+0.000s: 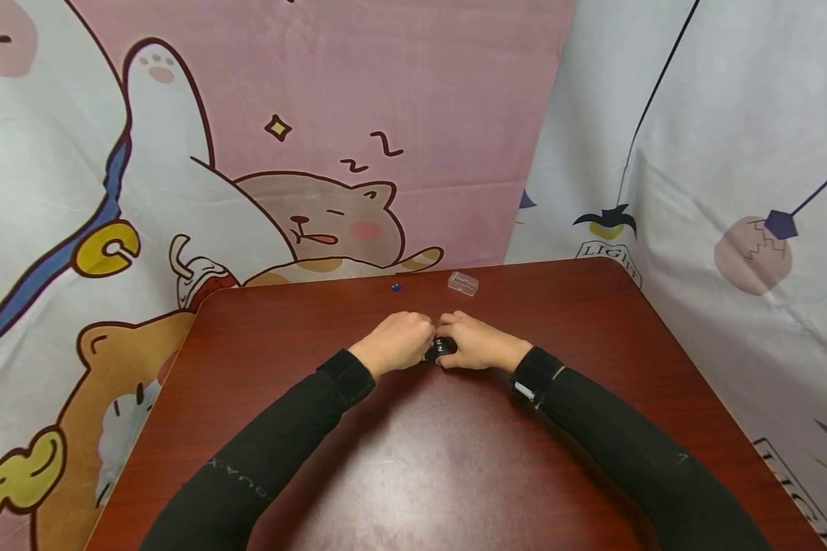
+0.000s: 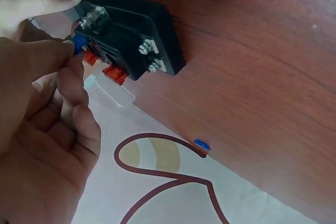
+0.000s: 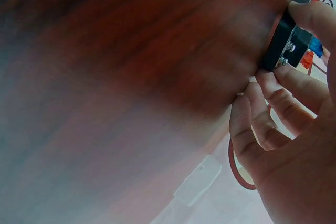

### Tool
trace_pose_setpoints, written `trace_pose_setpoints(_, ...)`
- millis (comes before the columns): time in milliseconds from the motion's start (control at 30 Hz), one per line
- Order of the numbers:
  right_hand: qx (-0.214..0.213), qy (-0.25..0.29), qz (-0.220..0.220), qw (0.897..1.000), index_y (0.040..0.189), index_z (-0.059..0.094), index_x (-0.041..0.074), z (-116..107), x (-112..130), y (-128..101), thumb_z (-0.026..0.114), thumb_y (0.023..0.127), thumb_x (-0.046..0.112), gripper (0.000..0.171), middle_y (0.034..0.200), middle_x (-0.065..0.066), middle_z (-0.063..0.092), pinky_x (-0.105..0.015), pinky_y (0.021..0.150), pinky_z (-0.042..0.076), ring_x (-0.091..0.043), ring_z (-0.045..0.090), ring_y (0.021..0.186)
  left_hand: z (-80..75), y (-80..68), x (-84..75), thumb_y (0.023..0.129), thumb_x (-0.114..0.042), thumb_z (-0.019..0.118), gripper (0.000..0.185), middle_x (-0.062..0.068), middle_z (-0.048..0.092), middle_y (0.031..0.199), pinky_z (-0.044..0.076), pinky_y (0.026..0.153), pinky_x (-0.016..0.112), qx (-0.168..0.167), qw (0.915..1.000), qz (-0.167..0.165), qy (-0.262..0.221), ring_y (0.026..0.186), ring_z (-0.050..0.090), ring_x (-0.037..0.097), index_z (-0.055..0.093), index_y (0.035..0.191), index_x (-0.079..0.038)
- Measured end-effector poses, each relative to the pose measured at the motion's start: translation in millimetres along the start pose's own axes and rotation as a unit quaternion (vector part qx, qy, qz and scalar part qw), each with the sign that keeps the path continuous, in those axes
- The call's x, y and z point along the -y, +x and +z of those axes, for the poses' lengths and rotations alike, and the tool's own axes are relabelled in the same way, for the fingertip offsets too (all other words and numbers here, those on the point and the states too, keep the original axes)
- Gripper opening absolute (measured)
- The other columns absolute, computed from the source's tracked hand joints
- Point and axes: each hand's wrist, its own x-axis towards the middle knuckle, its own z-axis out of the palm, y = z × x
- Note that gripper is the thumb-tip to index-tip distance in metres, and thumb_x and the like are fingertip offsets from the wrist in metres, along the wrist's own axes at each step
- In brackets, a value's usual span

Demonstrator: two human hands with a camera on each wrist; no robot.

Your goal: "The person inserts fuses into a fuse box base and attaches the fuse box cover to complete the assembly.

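Both hands meet at a small black fuse block point(image 2: 142, 22) with metal screw terminals, near the far side of the table. Between thumb and finger, my left hand point(image 1: 400, 340) pinches a blue blade fuse point(image 2: 79, 43) against the block. Two red fuses point(image 2: 115, 74) sit in the block beside it. My right hand point(image 1: 481, 341) grips the block by its edges, thumb on one side and fingers on the other, as the right wrist view shows. How deep the blue fuse sits is hidden by the left fingers.
Beyond the hands, a second small blue piece point(image 1: 396, 288) lies near the table's back edge. To its right is a clear plastic box point(image 1: 463, 284). The brown wooden table point(image 1: 579, 306) ends at a printed cloth backdrop point(image 1: 455, 115).
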Motion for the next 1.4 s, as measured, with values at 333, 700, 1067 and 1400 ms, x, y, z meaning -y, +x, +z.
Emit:
trace_pose_setpoints(333,-0.007,0.012,-0.003,1.0,0.144,0.072,0.011,1.1,-1.6,-2.5,0.083,0.099,0.042,0.056,0.134,0.0,0.066,-0.04,0.105,0.055,-0.02,0.057,0.121,1.5,-1.6,-0.8,0.108,-0.014,0.072,0.015,0.001,0.072,0.091,0.059,0.074,0.033,0.001,1.0,0.0,-0.004,0.076,0.063,0.013,0.081,0.097,-0.01)
trace_pose_setpoints(700,-0.009,0.039,-0.01,0.999,0.144,0.073,0.012,0.2,-6.2,-6.3,0.085,0.099,0.04,0.054,0.13,0.002,0.067,-0.039,0.106,0.055,-0.017,0.058,0.122,4.8,-1.4,-0.8,0.108,-0.015,0.072,0.013,0.001,0.075,0.095,0.061,0.078,0.033,0.0,0.9999,-0.004,-0.014,0.081,0.066,0.013,0.083,0.102,-0.009)
trace_pose_setpoints(1067,0.0,0.029,-0.012,1.0,0.144,0.074,0.012,-0.4,-5.6,-3.9,0.084,0.099,0.042,0.054,0.13,0.001,0.067,-0.039,0.106,0.055,-0.018,0.058,0.122,7.7,-1.7,0.1,0.108,-0.016,0.072,0.013,0.002,0.076,0.096,0.061,0.078,0.035,0.005,0.9999,-0.01,-0.011,0.082,0.068,0.015,0.082,0.101,-0.01)
trace_pose_setpoints(1400,-0.002,0.027,-0.009,1.0,0.144,0.073,0.012,-2.3,-3.7,-2.9,0.084,0.099,0.042,0.054,0.129,0.002,0.066,-0.038,0.104,0.055,-0.017,0.057,0.12,5.3,-1.3,1.0,0.108,-0.017,0.073,0.014,0.001,0.075,0.093,0.058,0.073,0.03,0.008,0.9998,-0.013,-0.009,0.078,0.066,0.013,0.082,0.1,-0.01)
